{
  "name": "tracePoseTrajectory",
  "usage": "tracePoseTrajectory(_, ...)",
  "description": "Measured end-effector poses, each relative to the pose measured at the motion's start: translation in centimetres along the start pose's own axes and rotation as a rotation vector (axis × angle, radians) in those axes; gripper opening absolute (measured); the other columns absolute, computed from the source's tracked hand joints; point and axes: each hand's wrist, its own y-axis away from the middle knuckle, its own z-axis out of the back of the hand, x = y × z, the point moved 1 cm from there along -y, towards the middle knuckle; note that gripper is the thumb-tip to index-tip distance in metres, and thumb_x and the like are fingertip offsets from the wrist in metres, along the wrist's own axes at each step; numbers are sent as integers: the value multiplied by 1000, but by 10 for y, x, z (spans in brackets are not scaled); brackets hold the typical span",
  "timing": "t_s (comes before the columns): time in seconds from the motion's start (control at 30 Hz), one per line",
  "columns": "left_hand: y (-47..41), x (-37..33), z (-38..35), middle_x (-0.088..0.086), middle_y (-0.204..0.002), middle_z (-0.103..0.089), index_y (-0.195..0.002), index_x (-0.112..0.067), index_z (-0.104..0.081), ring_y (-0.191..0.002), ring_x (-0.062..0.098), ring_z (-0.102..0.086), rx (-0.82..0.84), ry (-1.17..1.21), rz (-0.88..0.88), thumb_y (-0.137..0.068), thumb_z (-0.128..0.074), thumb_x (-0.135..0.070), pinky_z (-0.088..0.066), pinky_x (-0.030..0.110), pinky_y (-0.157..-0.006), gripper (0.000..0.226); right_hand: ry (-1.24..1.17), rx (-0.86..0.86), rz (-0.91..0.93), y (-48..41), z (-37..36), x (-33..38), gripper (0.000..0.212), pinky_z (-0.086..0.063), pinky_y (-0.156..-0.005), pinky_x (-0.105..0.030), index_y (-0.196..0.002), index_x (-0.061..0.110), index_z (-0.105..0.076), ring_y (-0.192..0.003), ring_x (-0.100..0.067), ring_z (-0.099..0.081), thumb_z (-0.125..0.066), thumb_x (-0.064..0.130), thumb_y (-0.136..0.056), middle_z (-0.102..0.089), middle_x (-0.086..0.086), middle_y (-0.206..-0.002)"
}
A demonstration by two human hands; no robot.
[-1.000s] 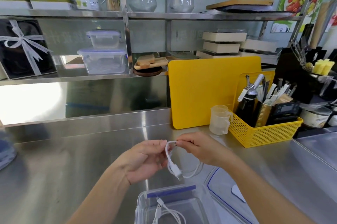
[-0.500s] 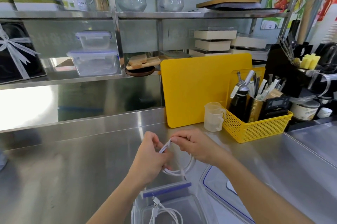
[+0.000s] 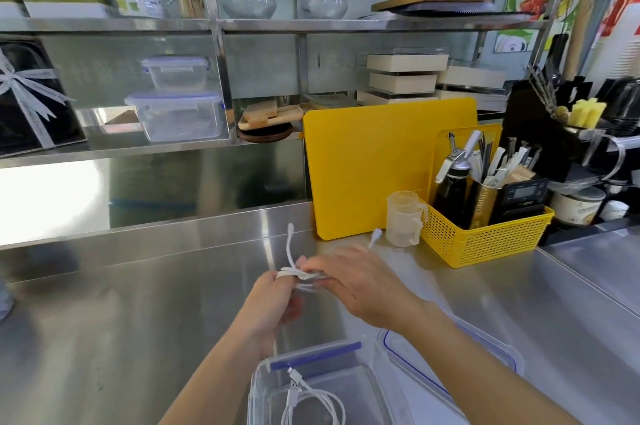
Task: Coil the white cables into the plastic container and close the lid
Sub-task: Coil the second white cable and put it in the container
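Note:
Above the steel counter, my left hand (image 3: 273,303) and my right hand (image 3: 353,282) both grip a white cable (image 3: 298,275), bunched into a small flat coil between them. One plug end sticks up above my left hand, the other pokes out behind my right hand. Below the hands stands an open clear plastic container (image 3: 263,386) with a blue clip edge; another coiled white cable (image 3: 311,397) lies inside it. The container's clear lid (image 3: 485,352) with a blue seal lies flat on the counter to its right, partly under my right forearm.
A yellow cutting board (image 3: 374,165) leans against the back. Beside it stand a small clear measuring cup (image 3: 403,218) and a yellow basket (image 3: 485,237) of utensils. Shelves behind hold lidded containers (image 3: 176,113), jugs and boxes. Bare steel counter (image 3: 121,320) stretches to the left.
The loose loop held between my hands has been gathered into a tight small coil, with both plug ends now sticking out. My hands rose slightly and moved closer together.

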Motion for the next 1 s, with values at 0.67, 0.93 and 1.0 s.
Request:
tracePoseTrajectory(0.67, 4, -1, 8, 11, -64, -55, -84, 3, -55, -54, 19, -57, 56, 408, 116, -98, -36, -6, -57, 30, -48, 25, -18, -414, -296, 24, -39, -18, 33, -44, -80, -32, -116, 15, -51, -98, -10, -44, -40, 25, -87, -59, -6, -110)
tracePoseTrajectory(0.93, 12, 8, -3, 5, -63, -51, -80, -7, -51, -59, 19, -51, 92, -191, -187, -98, -38, -10, -41, 31, -61, 22, 18, -63, -504, 11, -45, -10, 41, -42, -89, -34, -133, 13, -36, -103, -23, -52, -42, 26, -94, -52, -6, -119)
tracePoseTrajectory(1.0, 12, 8, -4, 5, -69, -54, -79, -10, -50, -64, 17, -51, 70, -373, -299, -98, -38, -12, -41, 29, -64, 22, -102, -36, -584, 8, -44, -12, 16, -48, -81, -36, -106, 15, -54, -90, -24, -57, -47, 17, -92, -59, -8, -99)
